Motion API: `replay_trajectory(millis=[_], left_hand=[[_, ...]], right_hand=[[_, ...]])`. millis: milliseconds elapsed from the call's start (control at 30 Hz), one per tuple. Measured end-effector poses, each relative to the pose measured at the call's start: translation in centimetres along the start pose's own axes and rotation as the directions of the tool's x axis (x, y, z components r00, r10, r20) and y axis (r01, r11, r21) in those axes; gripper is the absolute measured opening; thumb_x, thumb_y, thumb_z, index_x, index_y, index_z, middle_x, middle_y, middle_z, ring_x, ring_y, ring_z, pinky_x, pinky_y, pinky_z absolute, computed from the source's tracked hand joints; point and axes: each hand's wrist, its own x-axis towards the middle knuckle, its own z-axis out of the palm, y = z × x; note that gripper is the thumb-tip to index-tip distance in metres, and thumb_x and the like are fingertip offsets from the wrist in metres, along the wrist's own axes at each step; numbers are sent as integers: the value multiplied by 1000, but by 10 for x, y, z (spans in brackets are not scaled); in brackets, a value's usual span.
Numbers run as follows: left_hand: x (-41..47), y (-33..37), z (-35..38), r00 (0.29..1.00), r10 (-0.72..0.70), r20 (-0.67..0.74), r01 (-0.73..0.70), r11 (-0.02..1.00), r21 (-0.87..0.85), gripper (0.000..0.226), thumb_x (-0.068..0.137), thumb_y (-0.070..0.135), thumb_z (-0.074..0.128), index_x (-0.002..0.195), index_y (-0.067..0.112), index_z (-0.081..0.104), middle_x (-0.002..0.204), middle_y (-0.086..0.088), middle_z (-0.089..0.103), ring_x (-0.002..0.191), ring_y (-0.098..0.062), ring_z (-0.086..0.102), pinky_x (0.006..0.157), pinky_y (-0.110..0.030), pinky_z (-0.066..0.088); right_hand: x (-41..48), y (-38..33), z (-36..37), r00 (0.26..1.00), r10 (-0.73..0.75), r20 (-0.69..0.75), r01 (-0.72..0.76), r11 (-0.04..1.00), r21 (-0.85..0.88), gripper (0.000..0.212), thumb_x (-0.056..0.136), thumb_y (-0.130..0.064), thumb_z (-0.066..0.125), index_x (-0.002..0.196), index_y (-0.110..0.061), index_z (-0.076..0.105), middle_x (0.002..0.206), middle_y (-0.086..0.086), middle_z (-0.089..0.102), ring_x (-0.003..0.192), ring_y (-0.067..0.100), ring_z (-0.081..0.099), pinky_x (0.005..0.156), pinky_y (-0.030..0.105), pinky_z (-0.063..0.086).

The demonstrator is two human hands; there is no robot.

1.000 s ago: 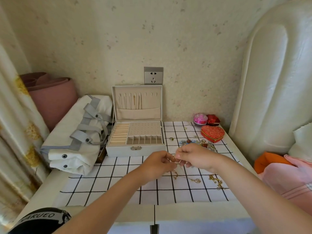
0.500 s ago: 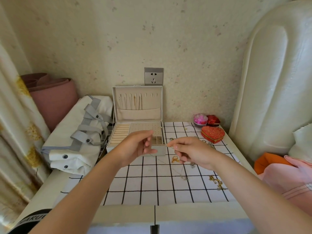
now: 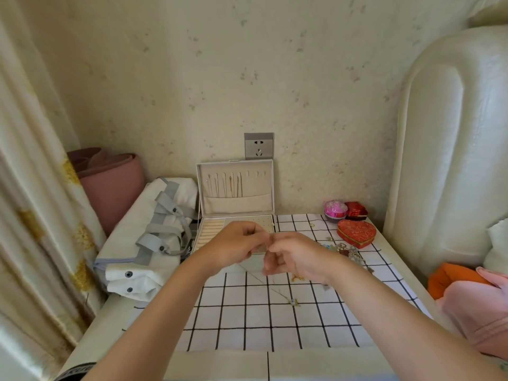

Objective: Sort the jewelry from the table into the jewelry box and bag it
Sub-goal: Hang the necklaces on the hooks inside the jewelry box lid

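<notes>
We pinch the thin metal chain necklace [image 3: 293, 301] between our left hand [image 3: 233, 247] and right hand [image 3: 295, 257], fingertips together, held up before the open white jewelry box [image 3: 236, 188]. Its pendant end trails on the checked worktop [image 3: 236, 314], kept untangled for hanging, we judge.

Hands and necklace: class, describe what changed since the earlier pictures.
The left hand and right hand rose from the checked cloth toward the open jewelry box, lifting the pinched necklace; its pendant trails on the cloth. Jewelry box, heart-shaped box and white bag stayed put.
</notes>
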Motion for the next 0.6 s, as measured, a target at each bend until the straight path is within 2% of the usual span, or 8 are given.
replay_trajectory(millis=[67, 133, 167, 200, 267, 500, 600], left_hand=[[1, 8, -11, 1000, -8, -10, 8, 998, 68, 23, 93, 27, 61, 86, 7, 68, 63, 6, 55, 52, -9, 43, 53, -23, 37], [1, 15, -22, 1000, 4, -6, -4, 996, 85, 23, 94, 28, 61, 86, 7, 69, 63, 7, 56, 53, -8, 44, 54, -23, 38], [2, 19, -27, 1000, 7, -1, -7, 997, 71, 22, 94, 27, 61, 85, 9, 69, 63, 6, 54, 54, -9, 44, 54, -22, 38], [4, 21, -33, 1000, 10, 5, -10, 999, 51, 21, 94, 26, 60, 85, 10, 69, 63, 5, 52, 54, -10, 44, 54, -22, 38], [8, 25, -46, 999, 29, 16, -30, 999, 28, 21, 94, 25, 61, 88, 7, 70, 65, 1, 50, 57, -14, 44, 56, -24, 38], [37, 20, -92, 998, 58, 20, -58, 998, 2, 14, 91, 26, 67, 81, 18, 70, 67, 3, 61, 63, -15, 55, 67, -29, 50], [58, 15, -108, 999, 37, -16, -37, 998, -49, 12, 93, 24, 66, 82, 18, 70, 72, 2, 66, 59, -15, 57, 64, -28, 51]], right_hand=[[2, -10, 3, 999, -4, -37, 2, 999, -49, 29, 98, -8, 43, 114, 5, 64, 63, 4, 48, 56, 19, 47, 74, 45, 57], [5, -23, 6, 996, -19, -82, 7, 991, -134, 26, 99, -17, 45, 103, -7, 69, 62, -1, 38, 51, 14, 31, 52, 30, 40], [6, -29, 7, 994, -27, -104, 11, 988, -153, 24, 99, -20, 46, 96, -11, 68, 62, -1, 35, 51, 13, 27, 49, 27, 28], [8, -35, 8, 992, -37, -117, 18, 987, -161, 23, 99, -21, 45, 92, -14, 66, 61, -1, 33, 50, 12, 24, 48, 26, 21], [14, -44, 9, 990, -59, -131, 35, 983, -179, 22, 100, -23, 46, 86, -16, 62, 60, -1, 29, 48, 11, 21, 46, 25, 16], [51, -84, 2, 970, -158, -183, 108, 960, -257, 27, 98, -19, 46, 78, -18, 64, 57, -2, 31, 47, 12, 23, 46, 25, 18], [74, -98, -4, 947, -203, -248, 120, 942, -314, 28, 100, -21, 46, 82, -18, 68, 55, -4, 34, 46, 10, 25, 46, 23, 19]])
